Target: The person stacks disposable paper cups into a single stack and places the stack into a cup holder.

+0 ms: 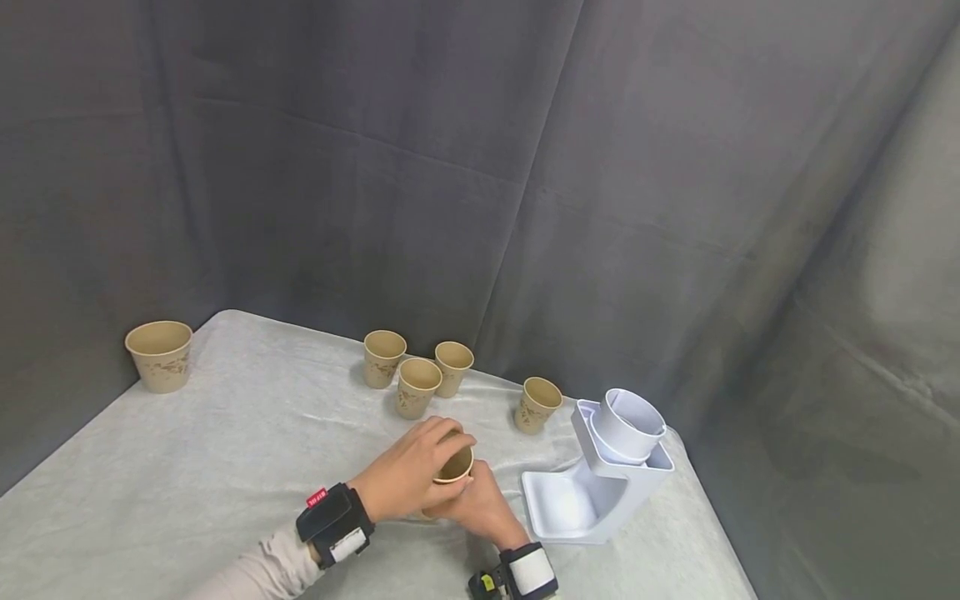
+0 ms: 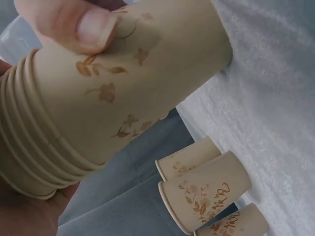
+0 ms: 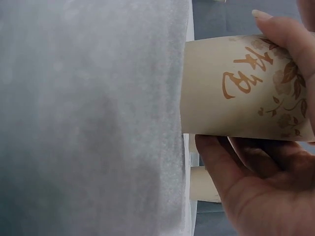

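A stack of beige paper cups (image 1: pixel 459 468) with brown floral print stands near the front middle of the table, both hands around it. My left hand (image 1: pixel 408 471) grips it from above, fingers and thumb curled about the rims. Lower down, my right hand (image 1: pixel 483 507) holds the side of the stack. In the left wrist view several nested rims show at the top of the paper cups (image 2: pixel 147 59), and a thumb presses on the side. The right wrist view shows the lowest cup (image 3: pixel 211 88) between thumb and fingers, its base right at the cloth.
A white plastic stand (image 1: pixel 592 500) with a round funnel (image 1: pixel 632 421) on top is at right. Single cups stand at the back: one far left (image 1: pixel 161 367), a close group of three around the front cup (image 1: pixel 416 396), and another cup (image 1: pixel 534 412) beside the stand. Grey curtains enclose the table.
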`<action>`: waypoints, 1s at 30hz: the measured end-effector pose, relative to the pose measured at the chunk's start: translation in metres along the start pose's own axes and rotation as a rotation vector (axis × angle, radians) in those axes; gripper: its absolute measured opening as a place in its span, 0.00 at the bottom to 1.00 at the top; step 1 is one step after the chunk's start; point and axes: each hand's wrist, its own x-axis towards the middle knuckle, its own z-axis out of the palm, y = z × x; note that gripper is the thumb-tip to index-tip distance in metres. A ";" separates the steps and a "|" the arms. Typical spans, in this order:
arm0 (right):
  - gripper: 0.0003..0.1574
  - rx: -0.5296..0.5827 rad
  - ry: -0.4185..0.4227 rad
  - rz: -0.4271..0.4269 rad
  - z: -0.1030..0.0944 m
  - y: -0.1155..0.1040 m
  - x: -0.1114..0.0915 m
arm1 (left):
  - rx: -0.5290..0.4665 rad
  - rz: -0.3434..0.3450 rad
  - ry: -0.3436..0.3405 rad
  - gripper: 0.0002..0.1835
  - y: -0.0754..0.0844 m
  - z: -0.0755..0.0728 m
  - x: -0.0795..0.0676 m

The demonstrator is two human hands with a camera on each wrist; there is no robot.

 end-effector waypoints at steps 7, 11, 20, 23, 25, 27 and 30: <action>0.29 -0.012 0.007 -0.039 -0.002 0.001 0.001 | 0.046 -0.007 0.028 0.22 0.000 0.009 -0.002; 0.29 0.009 0.001 -0.020 -0.003 0.002 0.001 | 0.082 -0.017 0.025 0.24 0.000 0.015 -0.004; 0.31 -0.006 -0.006 0.004 -0.002 0.004 0.001 | 0.089 -0.029 0.026 0.23 -0.001 0.018 -0.005; 0.29 -0.008 -0.002 -0.010 -0.002 0.004 0.000 | 0.088 -0.025 0.020 0.23 -0.001 0.017 -0.005; 0.29 -0.006 0.001 -0.020 -0.001 0.003 0.000 | 0.077 -0.022 0.014 0.23 -0.002 0.016 -0.006; 0.28 -0.001 0.002 -0.028 -0.001 0.003 0.000 | 0.058 -0.021 0.005 0.23 -0.002 0.015 -0.006; 0.26 -0.001 0.001 -0.025 -0.002 0.002 0.000 | 0.013 -0.023 -0.009 0.23 -0.003 0.013 -0.006</action>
